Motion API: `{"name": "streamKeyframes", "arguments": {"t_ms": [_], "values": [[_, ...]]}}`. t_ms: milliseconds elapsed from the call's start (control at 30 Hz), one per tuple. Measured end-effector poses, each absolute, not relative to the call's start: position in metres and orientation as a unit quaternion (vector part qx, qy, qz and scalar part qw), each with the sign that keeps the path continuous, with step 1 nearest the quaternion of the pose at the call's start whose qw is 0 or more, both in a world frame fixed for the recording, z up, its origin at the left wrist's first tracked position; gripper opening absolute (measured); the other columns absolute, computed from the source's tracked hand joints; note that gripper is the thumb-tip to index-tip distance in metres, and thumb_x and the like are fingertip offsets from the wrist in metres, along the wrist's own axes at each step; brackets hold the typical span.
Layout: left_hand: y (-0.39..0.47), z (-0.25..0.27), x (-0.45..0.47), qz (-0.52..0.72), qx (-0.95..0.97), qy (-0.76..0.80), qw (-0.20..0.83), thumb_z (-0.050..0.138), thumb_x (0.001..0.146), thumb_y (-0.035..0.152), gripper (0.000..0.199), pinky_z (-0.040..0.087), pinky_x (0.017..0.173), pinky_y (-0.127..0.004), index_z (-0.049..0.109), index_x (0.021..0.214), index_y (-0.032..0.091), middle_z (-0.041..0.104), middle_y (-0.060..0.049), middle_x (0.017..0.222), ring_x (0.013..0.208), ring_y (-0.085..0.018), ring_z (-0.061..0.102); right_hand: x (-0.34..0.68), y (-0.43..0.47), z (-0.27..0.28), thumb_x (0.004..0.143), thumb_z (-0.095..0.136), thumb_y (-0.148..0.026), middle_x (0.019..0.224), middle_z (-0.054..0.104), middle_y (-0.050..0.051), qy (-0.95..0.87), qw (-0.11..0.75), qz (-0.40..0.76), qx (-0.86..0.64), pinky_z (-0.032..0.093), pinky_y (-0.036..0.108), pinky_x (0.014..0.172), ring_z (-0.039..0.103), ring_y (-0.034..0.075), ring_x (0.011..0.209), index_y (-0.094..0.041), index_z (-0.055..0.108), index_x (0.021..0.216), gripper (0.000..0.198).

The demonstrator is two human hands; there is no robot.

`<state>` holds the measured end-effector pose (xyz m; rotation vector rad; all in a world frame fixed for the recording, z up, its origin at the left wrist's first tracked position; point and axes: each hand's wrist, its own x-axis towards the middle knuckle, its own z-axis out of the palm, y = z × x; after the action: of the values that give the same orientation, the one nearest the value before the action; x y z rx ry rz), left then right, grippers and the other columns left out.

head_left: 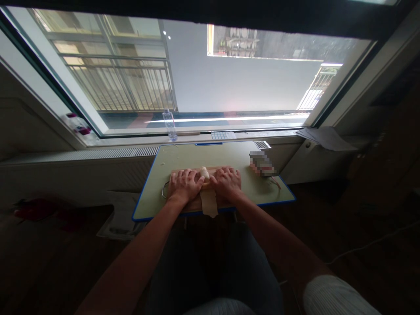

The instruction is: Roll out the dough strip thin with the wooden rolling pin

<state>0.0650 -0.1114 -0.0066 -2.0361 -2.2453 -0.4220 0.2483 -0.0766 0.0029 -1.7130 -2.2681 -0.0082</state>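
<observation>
Nearest are the person's legs, dim below the table, with a pale sleeve pushed up on the right arm. A flat, pale strip, dough by its look, hangs over the near edge of the table. From its far end rises a short, thick roll of the same pale stuff, in the middle of a reddish-brown board set at the near side of the table.

The left hand lies on the left part of the board, the right hand on the right part, both palms down. The fingers of each are slightly spread and point to the far side, and both thumbs reach in toward the roll. The light is dim here, so I cannot tell whether the palms bear on something under them. A thin metal loop stands out just left of the board.

The greenish table has a blue rim. At its right side sits an object blurred into squares; at the far left lie a few pale crumbs.

Beyond, on the window sill, a clear bottle stands upright, with a gridded flat item to its right and loose papers farther right. Outside are a plain wall and a railing.
</observation>
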Motion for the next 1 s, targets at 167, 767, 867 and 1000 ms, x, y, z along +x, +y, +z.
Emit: {"name": "streamKeyframes", "arguments": {"t_ms": [167, 767, 867, 1000], "values": [[-0.107, -0.008, 0.064, -0.135, -0.665, -0.733, 0.044, 0.047, 0.104, 0.061, 0.049, 0.035, 0.121, -0.056, 0.073, 0.131, 0.030, 0.071, -0.009, 0.143, 0.134, -0.034, 0.058, 0.248, -0.071, -0.001, 0.105, 0.052, -0.054, 0.136, 0.073, 0.015, -0.789, 0.152, -0.015, -0.595, 0.036, 0.048, 0.111, 0.058, 0.033, 0.128, -0.021, 0.075, 0.122, 0.044], [-0.098, -0.012, 0.059, -0.132, -0.669, -0.729, 0.056, 0.050, 0.102, 0.061, 0.049, 0.039, 0.117, -0.054, 0.075, 0.131, 0.030, 0.072, -0.009, 0.140, 0.128, -0.034, 0.061, 0.245, -0.061, -0.001, 0.104, 0.052, -0.053, 0.132, 0.075, 0.015, -0.792, 0.143, -0.008, -0.594, 0.038, 0.045, 0.106, 0.061, 0.033, 0.125, -0.021, 0.077, 0.121, 0.045], [-0.100, -0.010, 0.061, -0.139, -0.666, -0.731, 0.053, 0.051, 0.102, 0.059, 0.047, 0.039, 0.118, -0.054, 0.075, 0.129, 0.029, 0.073, -0.010, 0.139, 0.128, -0.035, 0.061, 0.246, -0.062, 0.000, 0.104, 0.051, -0.053, 0.133, 0.075, 0.015, -0.792, 0.139, -0.009, -0.594, 0.038, 0.045, 0.106, 0.060, 0.033, 0.126, -0.020, 0.077, 0.123, 0.046], [-0.104, -0.007, 0.063, -0.143, -0.661, -0.735, 0.051, 0.053, 0.101, 0.057, 0.046, 0.041, 0.116, -0.053, 0.076, 0.128, 0.028, 0.073, -0.010, 0.137, 0.127, -0.035, 0.062, 0.246, -0.064, 0.001, 0.104, 0.051, -0.053, 0.133, 0.075, 0.015, -0.792, 0.141, -0.013, -0.594, 0.038, 0.044, 0.106, 0.060, 0.033, 0.125, -0.021, 0.076, 0.122, 0.045]]}}
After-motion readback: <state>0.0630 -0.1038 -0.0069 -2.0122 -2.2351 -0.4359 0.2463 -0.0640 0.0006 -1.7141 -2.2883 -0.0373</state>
